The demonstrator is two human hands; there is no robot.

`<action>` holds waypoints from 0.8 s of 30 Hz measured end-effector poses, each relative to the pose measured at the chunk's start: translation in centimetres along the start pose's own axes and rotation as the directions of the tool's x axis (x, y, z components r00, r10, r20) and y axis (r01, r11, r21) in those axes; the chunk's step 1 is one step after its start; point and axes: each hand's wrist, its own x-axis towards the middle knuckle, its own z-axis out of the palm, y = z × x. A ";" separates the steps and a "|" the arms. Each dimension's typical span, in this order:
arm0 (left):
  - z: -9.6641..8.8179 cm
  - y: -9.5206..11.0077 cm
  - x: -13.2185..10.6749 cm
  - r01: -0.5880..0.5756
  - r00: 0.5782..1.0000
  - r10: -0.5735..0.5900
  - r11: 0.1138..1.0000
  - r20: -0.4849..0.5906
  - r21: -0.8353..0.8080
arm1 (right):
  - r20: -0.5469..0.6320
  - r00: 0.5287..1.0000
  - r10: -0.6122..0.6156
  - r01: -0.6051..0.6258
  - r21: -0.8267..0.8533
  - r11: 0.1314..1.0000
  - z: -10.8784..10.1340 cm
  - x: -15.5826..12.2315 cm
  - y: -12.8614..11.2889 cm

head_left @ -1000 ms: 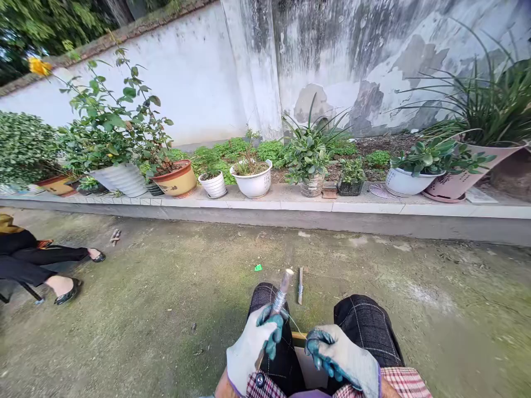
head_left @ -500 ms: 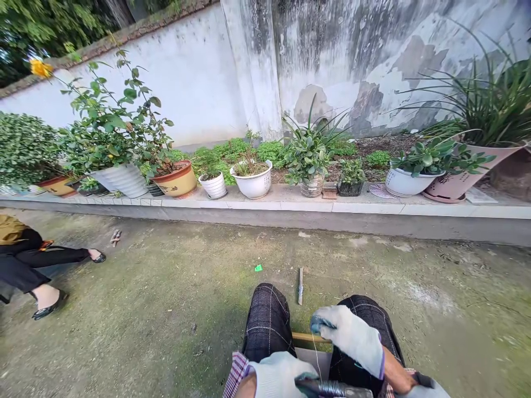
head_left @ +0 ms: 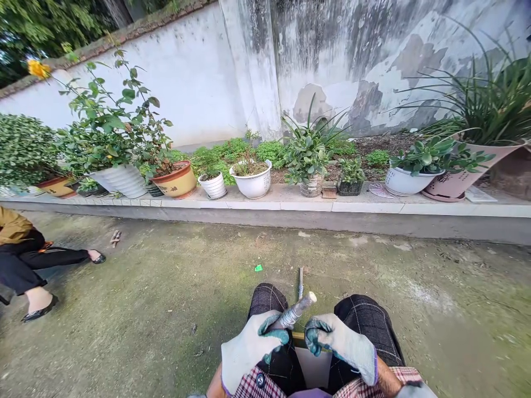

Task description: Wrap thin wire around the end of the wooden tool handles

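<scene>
My left hand, in a white glove with teal fingertips, is closed round a short stick wound with wire that points up and to the right over my knees. My right hand, gloved the same way, is curled just right of the stick, its fingertips pinched together near the wire; what it pinches is too thin to make out. Both hands hover above my plaid-trousered knees. A wooden bar shows between the knees under the hands.
A second short stick lies on the mossy concrete ahead of my knees, with a green scrap further left. Another person's legs and black shoes are at the left. A raised ledge carries several potted plants along the wall.
The wire-wound stick dropped low across my lap half a second ago while my right hand rose; now the stick is raised again and my right hand is back beside it. The other person's feet shifted.
</scene>
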 end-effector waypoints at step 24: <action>-0.3 2.8 5.6 -0.351 0.931 0.238 0.382 -0.276 -0.855 | -0.113 0.943 -0.314 0.288 -0.202 0.936 -2.4 3.2 -9.0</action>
